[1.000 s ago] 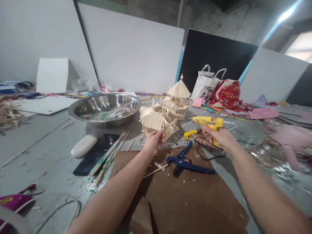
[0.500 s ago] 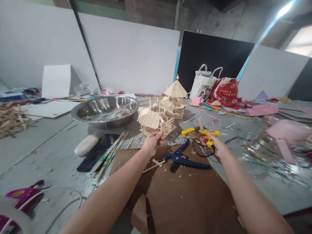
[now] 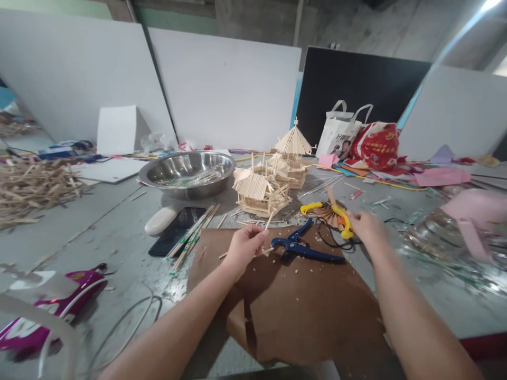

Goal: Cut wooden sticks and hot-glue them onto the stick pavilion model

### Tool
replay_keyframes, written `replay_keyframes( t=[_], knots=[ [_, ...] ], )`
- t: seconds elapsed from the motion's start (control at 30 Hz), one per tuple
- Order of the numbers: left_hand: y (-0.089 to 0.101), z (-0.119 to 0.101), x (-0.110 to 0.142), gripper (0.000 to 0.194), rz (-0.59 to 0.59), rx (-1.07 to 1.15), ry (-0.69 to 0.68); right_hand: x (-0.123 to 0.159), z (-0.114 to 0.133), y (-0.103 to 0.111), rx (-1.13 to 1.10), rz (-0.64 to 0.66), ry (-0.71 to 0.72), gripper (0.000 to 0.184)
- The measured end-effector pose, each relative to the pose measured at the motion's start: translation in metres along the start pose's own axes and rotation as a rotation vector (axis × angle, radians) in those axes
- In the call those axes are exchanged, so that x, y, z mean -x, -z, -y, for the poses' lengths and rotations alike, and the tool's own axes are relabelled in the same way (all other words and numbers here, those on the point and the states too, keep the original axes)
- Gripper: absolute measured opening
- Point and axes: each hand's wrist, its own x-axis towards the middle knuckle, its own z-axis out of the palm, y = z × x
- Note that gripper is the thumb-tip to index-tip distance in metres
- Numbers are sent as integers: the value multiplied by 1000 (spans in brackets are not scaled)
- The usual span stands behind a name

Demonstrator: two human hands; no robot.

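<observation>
My left hand [image 3: 247, 244] is closed, pinching a short wooden stick [image 3: 270, 218] that points up and away, over the near end of the brown paper sheet [image 3: 304, 311]. Beyond it stands a small pavilion model [image 3: 257, 191] built of thin sticks, its roof partly open. A taller stick pavilion [image 3: 293, 150] with a pointed roof is behind. On the right, my right hand [image 3: 366, 228] is smeared by motion, its curled fingers at the edge of a yellow hot glue gun [image 3: 345, 221]; whether they grip it is unclear. Blue cutters [image 3: 304, 249] lie between the hands.
A steel basin [image 3: 190, 177] stands at the back left. Nearer are a phone [image 3: 178, 232], a white oval object [image 3: 160, 220] and long sticks [image 3: 192, 237]. A purple tool [image 3: 59, 303] lies front left, a pink-lidded clear jug [image 3: 439, 227] at right, bags [image 3: 374, 146] behind.
My left hand has drawn back from the nearer pavilion with the stick. My right hand has shifted right relative to the glue gun. The view has turned slightly left.
</observation>
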Motion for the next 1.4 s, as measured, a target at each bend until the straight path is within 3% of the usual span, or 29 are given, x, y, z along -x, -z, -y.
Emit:
replay_keyframes(
  t=[0.1, 0.2, 0.3, 0.4, 0.53, 0.6, 0.7, 0.8, 0.9, 1.03, 1.27, 1.4],
  knots=[
    [-3, 0, 6, 24, -32, 29, -72, 30, 36, 11, -278, 47, 299, 39],
    [-6, 1, 10, 25, -58, 64, -85, 73, 80, 8, -660, 325, 551, 34],
    [-9, 4, 14, 24, -70, 51, -75, 110, 111, -4, -983, 627, 498, 34],
    [-12, 8, 17, 22, -41, 2, -86, 128, 122, -17, -1170, 713, 448, 31],
    [-14, 15, 17, 18, 39, -134, -76, 125, 117, -30, -1229, 696, 396, 26],
    [-12, 18, 15, 18, -7, -293, -144, 120, 112, -34, -1197, 660, 402, 26],
    [-4, 18, 14, 26, -171, -591, -440, 113, 105, -38, -997, 527, 543, 23],
    [2, 12, 17, 38, -127, -903, -776, 112, 100, -37, -790, 378, 755, 18],
    [2, 7, 21, 36, -74, -1180, -930, 115, 99, -34, -674, 289, 912, 16],
    [0, 8, 23, 28, -61, -1340, -979, 119, 100, -33, -550, 265, 969, 16],
    [1, 10, 22, 28, -56, -1323, -977, 120, 98, -36, -606, 337, 902, 18],
    [2, 8, 21, 40, -166, -1218, -915, 119, 97, -40, -744, 384, 810, 24]
  ],
)
